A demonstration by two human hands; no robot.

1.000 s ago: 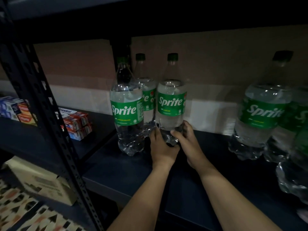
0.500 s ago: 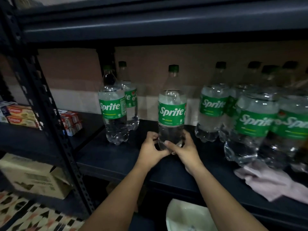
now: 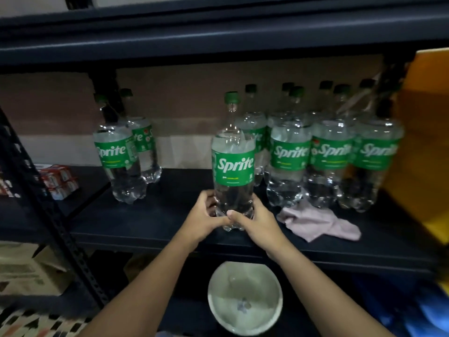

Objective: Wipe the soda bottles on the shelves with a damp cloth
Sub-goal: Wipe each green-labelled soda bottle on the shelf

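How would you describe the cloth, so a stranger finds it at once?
Look at the dark shelf holding the Sprite bottles. On its right part, before the group of bottles, lies the cloth. It alone is soft, crumpled and pale pink, lying flat.

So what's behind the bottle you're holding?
Behind the held bottle, gripped by the left hand and right hand, stands another Sprite bottle; its lower part and label are mostly hidden.
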